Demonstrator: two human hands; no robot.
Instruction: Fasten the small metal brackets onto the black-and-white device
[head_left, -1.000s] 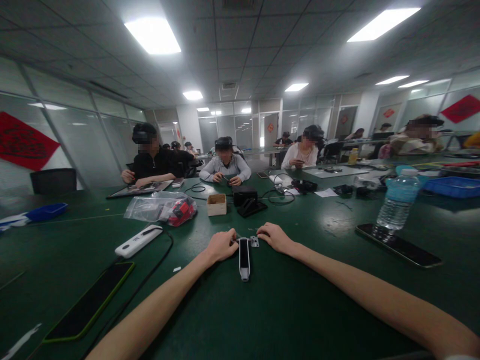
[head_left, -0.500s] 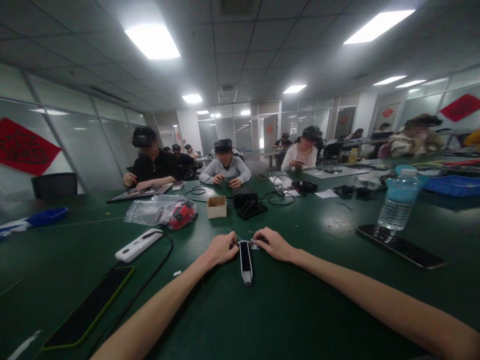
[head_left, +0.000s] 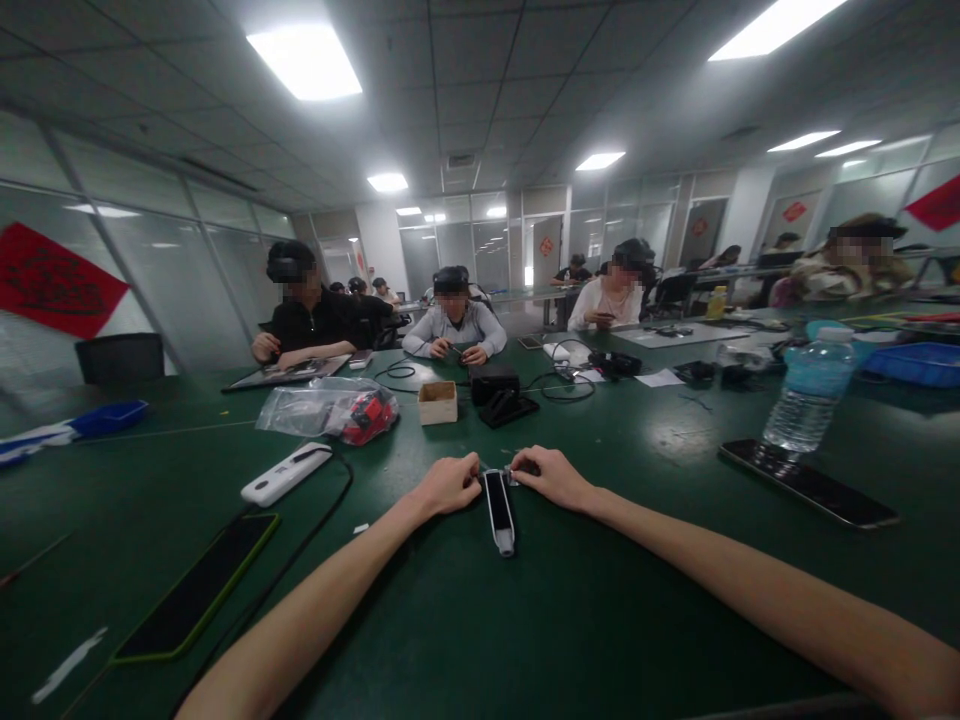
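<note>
A slim black and silver device (head_left: 499, 512) lies lengthwise on the green table (head_left: 585, 610) in front of me. My left hand (head_left: 448, 484) rests closed against the left side of its far end. My right hand (head_left: 552, 474) is curled at the right side of that end, fingers pinched over a small silver metal piece (head_left: 513, 470) that is mostly hidden. Both forearms stretch out from the bottom of the view.
Left of me lie a white power bank (head_left: 286, 474) with a black cable and a dark phone (head_left: 196, 586). A second phone (head_left: 808, 483) and a water bottle (head_left: 811, 394) are at right. Beyond stand a small cardboard box (head_left: 438, 402), a plastic bag (head_left: 327, 410) and several seated people.
My right hand has moved left onto the small metal piece and the device's end. The two hands now sit closer together. The view has shifted slightly.
</note>
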